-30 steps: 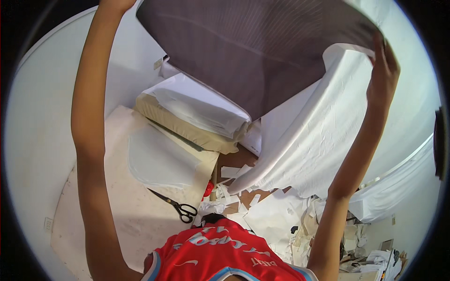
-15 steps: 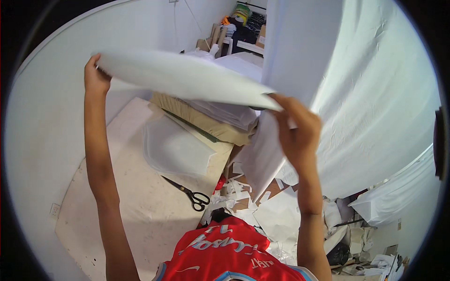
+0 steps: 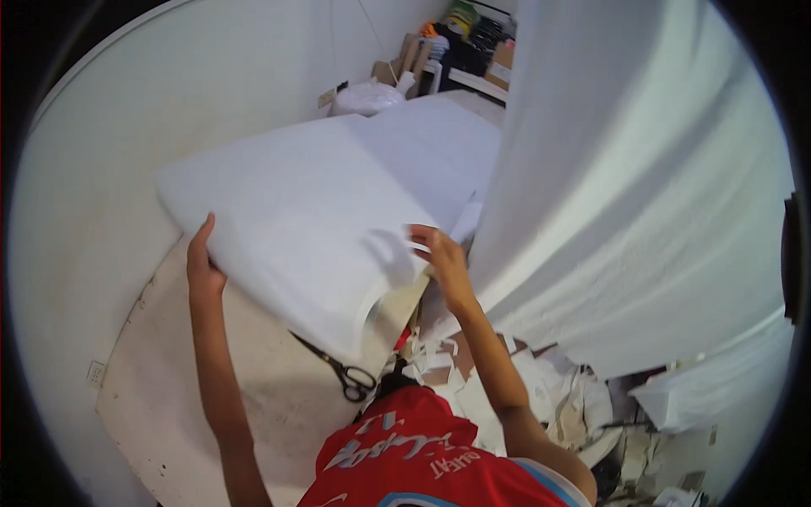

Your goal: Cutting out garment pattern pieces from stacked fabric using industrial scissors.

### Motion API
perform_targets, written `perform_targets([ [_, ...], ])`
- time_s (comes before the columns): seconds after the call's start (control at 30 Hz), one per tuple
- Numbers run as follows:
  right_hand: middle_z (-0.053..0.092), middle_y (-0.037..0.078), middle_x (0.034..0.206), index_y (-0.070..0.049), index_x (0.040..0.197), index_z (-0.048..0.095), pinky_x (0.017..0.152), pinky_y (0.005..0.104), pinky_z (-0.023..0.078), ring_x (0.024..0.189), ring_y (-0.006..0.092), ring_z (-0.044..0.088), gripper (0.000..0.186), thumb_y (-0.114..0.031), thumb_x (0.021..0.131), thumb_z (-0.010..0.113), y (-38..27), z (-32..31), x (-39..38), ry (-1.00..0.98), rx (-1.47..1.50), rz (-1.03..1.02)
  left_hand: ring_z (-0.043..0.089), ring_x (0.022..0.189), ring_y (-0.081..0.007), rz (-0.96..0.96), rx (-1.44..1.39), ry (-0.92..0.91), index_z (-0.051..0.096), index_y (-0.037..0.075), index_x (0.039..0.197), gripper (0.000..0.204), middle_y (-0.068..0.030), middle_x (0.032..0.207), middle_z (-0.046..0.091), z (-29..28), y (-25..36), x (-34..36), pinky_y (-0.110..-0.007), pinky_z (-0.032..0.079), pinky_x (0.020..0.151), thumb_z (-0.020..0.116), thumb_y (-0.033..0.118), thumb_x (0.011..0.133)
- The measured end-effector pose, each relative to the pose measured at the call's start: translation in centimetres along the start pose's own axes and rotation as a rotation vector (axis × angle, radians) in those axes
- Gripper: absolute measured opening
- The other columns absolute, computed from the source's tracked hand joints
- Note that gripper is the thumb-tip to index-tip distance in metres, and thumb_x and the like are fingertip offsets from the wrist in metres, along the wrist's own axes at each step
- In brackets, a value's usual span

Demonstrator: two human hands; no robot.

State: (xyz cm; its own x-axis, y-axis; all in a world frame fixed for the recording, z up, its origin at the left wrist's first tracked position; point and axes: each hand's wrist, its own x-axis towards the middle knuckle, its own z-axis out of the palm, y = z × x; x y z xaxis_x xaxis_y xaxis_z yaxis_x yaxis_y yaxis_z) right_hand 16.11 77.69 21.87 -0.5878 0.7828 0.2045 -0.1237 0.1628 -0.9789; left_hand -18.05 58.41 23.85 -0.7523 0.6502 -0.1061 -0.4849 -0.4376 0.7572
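Observation:
A large white sheet point(image 3: 296, 203) of soft, thin material is spread over the table, its curved near edge bending down by the scissors. My left hand point(image 3: 205, 262) is at the sheet's left edge, thumb up along it and fingers curled at the underside, partly hidden. Over the sheet's right part, my right hand point(image 3: 441, 258) hangs with fingers apart and holds nothing; its shadow falls on the sheet. Black-handled scissors point(image 3: 345, 372) lie partly open on the table, close to the sheet's near corner.
The pale table point(image 3: 186, 380) has a worn surface. White curtains point(image 3: 608, 194) hang on the right. Paper scraps point(image 3: 435, 363) litter the floor beside the table. A plastic-wrapped bundle point(image 3: 367, 98), a cardboard box point(image 3: 500, 66) and bags stand at the back.
The white sheet has come down from the air onto the table, covering the translucent piece and the tan bundle. My right hand has let go of it; both hands are lower.

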Motion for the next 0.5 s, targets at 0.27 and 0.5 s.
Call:
perform_targets([
  [0.27,0.064,0.023,0.112,0.001,0.117,0.061,0.095,0.0407,0.046,0.107,0.0351,0.061,0.049,-0.036,0.086,0.065,20.0,-19.5,27.1,0.496,-0.88,-0.056,0.055,0.111,-0.0243,0.022,0.238,0.247,0.053,-0.003,0.126,0.05,-0.0111,0.123,0.059,-8.7,-1.1,1.2,-0.035,0.043,0.099,0.067,0.025,0.086],
  [0.5,0.066,0.022,0.109,0.002,0.113,0.063,0.083,0.0402,0.052,0.094,0.0328,0.065,0.067,-0.047,0.07,0.076,20.3,-20.0,35.9,-0.14,-1.075,0.262,0.053,0.115,-0.0295,0.028,0.196,0.486,0.043,-0.002,0.135,0.066,-0.0178,0.126,0.054,-11.7,0.0,-3.7,-0.041,0.045,0.097,0.071,0.03,0.084],
])
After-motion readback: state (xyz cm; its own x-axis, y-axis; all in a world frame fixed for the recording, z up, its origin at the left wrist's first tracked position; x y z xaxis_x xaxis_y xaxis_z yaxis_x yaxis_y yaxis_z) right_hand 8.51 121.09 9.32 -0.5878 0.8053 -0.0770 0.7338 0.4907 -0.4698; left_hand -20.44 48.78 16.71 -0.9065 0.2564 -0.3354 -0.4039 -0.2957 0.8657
